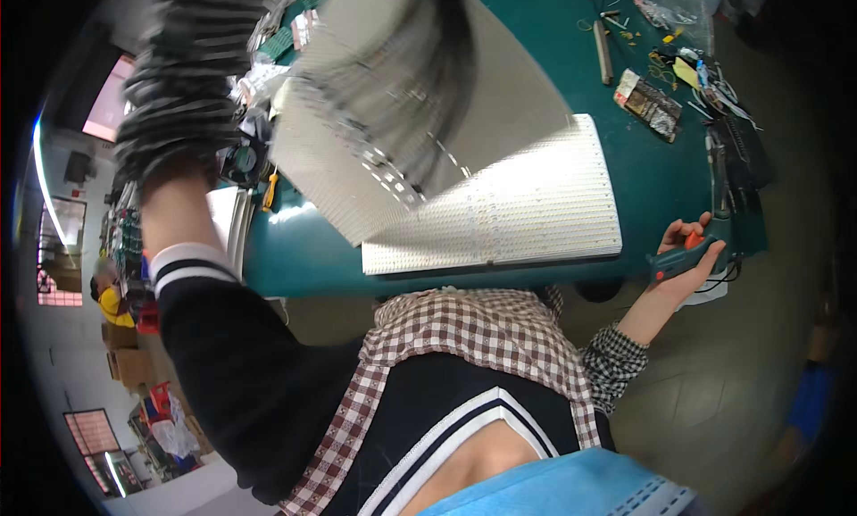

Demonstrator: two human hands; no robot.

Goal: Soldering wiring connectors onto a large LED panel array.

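My left arm reaches up at the left in a striped sleeve cover; its hand is beyond the top edge. Beside that sleeve, a large pale grey panel (pixel 518 79) stands tilted above the table, smeared by motion, with a dark streak across it. Under it lies a white panel (pixel 544 195) with rows of small marks, possibly a stack of LED boards. Off the table's right front corner, my right hand (pixel 705 263) is closed around the green handle of a soldering gun (pixel 676 261) with an orange trigger. Its long metal front points away from me.
The green table (pixel 303 257) carries a flat foil-like block (pixel 649 105), a thin wooden stick (pixel 603 52), a plastic bag (pixel 683 12) and tangled wires at the right. An orange-handled screwdriver (pixel 270 192) and clutter lie left. Another person (pixel 116 307) in yellow is far left.
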